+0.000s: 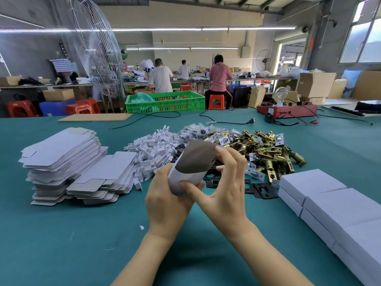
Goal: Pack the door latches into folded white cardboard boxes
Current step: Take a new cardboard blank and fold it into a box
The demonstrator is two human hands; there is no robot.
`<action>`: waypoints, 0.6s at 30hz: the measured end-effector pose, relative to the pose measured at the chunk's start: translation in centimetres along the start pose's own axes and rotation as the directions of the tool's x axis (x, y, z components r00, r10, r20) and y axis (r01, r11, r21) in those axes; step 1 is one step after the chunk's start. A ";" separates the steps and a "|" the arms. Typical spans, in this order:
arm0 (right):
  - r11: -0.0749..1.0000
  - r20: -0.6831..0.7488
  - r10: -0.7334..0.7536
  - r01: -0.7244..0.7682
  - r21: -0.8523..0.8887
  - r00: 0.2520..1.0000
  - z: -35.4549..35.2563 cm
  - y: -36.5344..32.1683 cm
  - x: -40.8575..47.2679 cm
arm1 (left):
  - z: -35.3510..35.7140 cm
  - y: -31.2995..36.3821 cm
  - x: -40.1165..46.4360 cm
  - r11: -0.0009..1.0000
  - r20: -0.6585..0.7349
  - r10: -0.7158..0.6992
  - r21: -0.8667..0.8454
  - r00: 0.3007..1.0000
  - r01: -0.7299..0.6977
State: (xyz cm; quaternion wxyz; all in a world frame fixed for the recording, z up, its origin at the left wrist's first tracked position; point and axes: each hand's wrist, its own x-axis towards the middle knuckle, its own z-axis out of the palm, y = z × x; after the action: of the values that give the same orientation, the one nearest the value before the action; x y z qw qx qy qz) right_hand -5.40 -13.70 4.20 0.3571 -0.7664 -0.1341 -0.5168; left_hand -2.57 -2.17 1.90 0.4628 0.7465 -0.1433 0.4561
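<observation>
Above the green table (61, 234), the left hand (165, 203) grips a curved cardboard blank (191, 162) from below; the right hand (224, 182) pinches its upper edge and presses its lower end; behind lie brass door latches (268, 153); finished white boxes (329, 207) sit right, flat blanks (61, 159) left.

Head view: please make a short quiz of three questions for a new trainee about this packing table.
1. True or false: both the left hand and the right hand hold the cardboard blank.
2. Where does the stack of flat blanks lie: A) at the person's left, B) at the person's right, C) behind the green crate?
3. Fill in: the closed white boxes lie on the person's ____ side, near the pile of brass latches.

Key: 1 true; 2 A; 3 right.
</observation>
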 end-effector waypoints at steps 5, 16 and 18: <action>0.886 0.197 0.290 -0.340 0.315 0.937 0.0 -0.5 0.4 | 0.3 1.6 -0.6 0.859 0.158 -0.321 -0.366 0.934 0.357; 0.678 0.396 0.427 -0.578 0.454 0.813 -0.5 1.2 0.8 | -0.5 1.7 0.3 0.700 0.494 -0.268 -0.490 0.827 0.519; 0.673 0.387 0.452 -0.592 0.443 0.804 -0.3 1.4 0.6 | -0.4 1.6 0.1 0.692 0.502 -0.258 -0.500 0.826 0.520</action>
State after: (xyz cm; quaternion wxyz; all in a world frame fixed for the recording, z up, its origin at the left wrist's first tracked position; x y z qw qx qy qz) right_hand -4.60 -14.97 4.21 0.6733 -0.6956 -0.0914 -0.2331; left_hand -3.77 -2.67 2.98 0.7296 0.6414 -0.2089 0.1126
